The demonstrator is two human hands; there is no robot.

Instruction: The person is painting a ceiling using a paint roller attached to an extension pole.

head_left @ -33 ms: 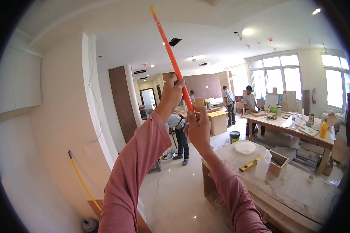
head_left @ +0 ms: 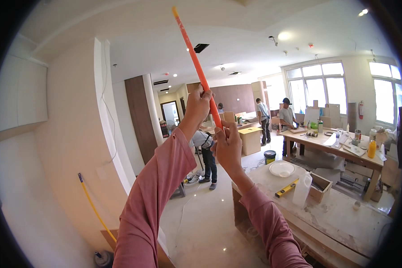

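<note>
Gripping the orange pole (head_left: 194, 58), the fingers (head_left: 206, 95) of the left hand (head_left: 198, 108) wrap it above the right hand (head_left: 228, 147), whose fingers pinch its lower part. The pole leans upward, left of and higher than the near worktop (head_left: 344, 219). With both holds so low, it might swing or slip should either loosen, perhaps knocking the ceiling (head_left: 243, 47). On the worktop are a round white dish (head_left: 282, 169), a translucent jug (head_left: 303, 191), contents unclear, and an open wooden box (head_left: 318, 196) holding indistinct pieces. Beyond the worktop stands a dark bucket (head_left: 270, 157), its inside unreadable.
</note>
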